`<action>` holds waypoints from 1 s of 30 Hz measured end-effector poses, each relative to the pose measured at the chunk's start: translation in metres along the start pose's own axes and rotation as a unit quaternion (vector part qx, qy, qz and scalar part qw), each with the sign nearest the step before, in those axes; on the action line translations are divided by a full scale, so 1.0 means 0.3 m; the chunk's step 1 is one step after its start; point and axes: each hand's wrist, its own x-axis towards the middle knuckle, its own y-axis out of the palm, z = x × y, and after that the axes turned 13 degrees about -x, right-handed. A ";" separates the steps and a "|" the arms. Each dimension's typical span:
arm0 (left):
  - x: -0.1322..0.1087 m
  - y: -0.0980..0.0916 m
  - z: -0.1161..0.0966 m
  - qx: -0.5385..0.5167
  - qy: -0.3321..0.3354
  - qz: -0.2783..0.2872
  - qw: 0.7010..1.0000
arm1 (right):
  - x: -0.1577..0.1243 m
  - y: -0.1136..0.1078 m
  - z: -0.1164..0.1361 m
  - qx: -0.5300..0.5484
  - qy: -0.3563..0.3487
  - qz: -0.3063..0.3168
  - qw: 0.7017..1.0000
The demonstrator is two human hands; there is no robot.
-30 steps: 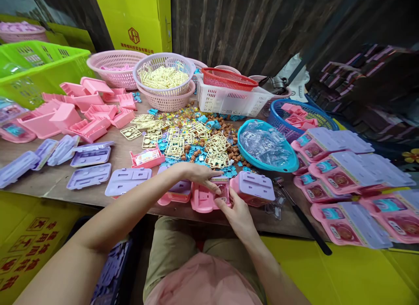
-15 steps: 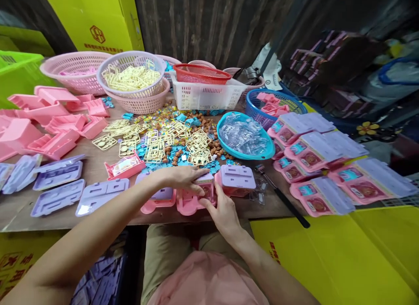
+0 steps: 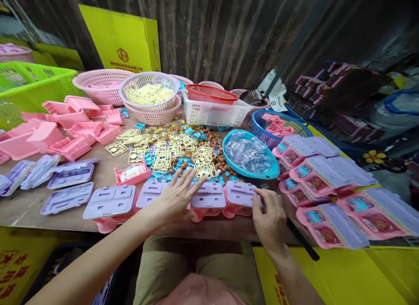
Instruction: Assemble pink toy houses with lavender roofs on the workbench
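Four pink plastic boxes with lilac lids (image 3: pixel 208 195) in row, near edge of brown desk (image 3: pixel 26 212). Left grip (image 3: pixel 173 198) spread wide over second and third from left; right grip (image 3: pixel 271 215) curled beside rightmost, cannot tell if holding. Beyond, one turquoise bowl (image 3: pixel 273 169); right, one black handle (image 3: pixel 303 239).

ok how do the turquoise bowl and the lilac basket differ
The turquoise bowl holds clear pieces, the lilac basket cream frames. The basket is stacked over a pink basket; the bowl sits beside loose brown pieces. Both hold piles of plastic parts.
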 end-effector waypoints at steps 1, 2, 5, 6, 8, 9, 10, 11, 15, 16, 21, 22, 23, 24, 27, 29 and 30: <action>-0.036 -0.014 0.035 0.004 -0.025 0.005 1.000 | 0.031 0.006 -0.023 -0.005 0.002 0.007 1.000; -0.071 -0.024 0.068 0.006 -0.053 0.015 0.998 | 0.066 0.017 -0.039 -0.006 -0.002 0.030 1.000; -0.146 -0.031 0.132 -0.003 -0.105 0.051 0.993 | 0.191 0.085 -0.030 -0.038 -0.083 0.215 0.972; -0.157 -0.030 0.139 -0.010 -0.111 0.055 0.992 | 0.235 0.120 -0.007 -0.062 -0.125 0.296 0.945; -0.165 -0.029 0.138 -0.027 -0.120 0.053 0.991 | 0.317 0.203 0.052 -0.107 -0.197 0.406 0.886; -0.164 -0.032 0.135 -0.036 -0.124 0.051 0.990 | 0.351 0.246 0.081 -0.115 -0.214 0.428 0.870; -0.161 -0.037 0.132 -0.047 -0.126 0.051 0.990 | 0.379 0.289 0.106 -0.124 -0.229 0.447 0.856; -0.158 -0.044 0.133 -0.060 -0.126 0.051 0.989 | 0.399 0.328 0.126 -0.129 -0.239 0.459 0.846; -0.144 -0.079 0.173 -0.151 -0.111 0.055 0.981 | 0.422 0.429 0.153 -0.162 -0.275 0.492 0.810; -0.138 -0.086 0.190 -0.174 -0.107 0.057 0.977 | 0.419 0.440 0.151 -0.170 -0.281 0.494 0.805; -0.106 -0.112 0.252 -0.239 -0.092 0.070 0.964 | 0.403 0.449 0.145 -0.209 -0.294 0.486 0.796; -0.102 -0.117 0.258 -0.248 -0.092 0.069 0.962 | 0.400 0.449 0.145 -0.216 -0.294 0.483 0.796; -0.098 -0.121 0.261 -0.256 -0.092 0.067 0.960 | 0.398 0.449 0.145 -0.222 -0.294 0.480 0.797; -0.094 -0.125 0.264 -0.263 -0.092 0.063 0.958 | 0.396 0.450 0.146 -0.227 -0.293 0.476 0.798; -0.087 -0.126 0.275 -0.269 -0.081 0.056 0.958 | 0.394 0.453 0.147 -0.232 -0.297 0.463 0.802; -0.083 -0.123 0.284 -0.269 -0.069 0.058 0.959 | 0.396 0.453 0.149 -0.229 -0.303 0.460 0.803; -0.082 -0.122 0.288 -0.268 -0.065 0.060 0.959 | 0.397 0.453 0.150 -0.228 -0.306 0.460 0.802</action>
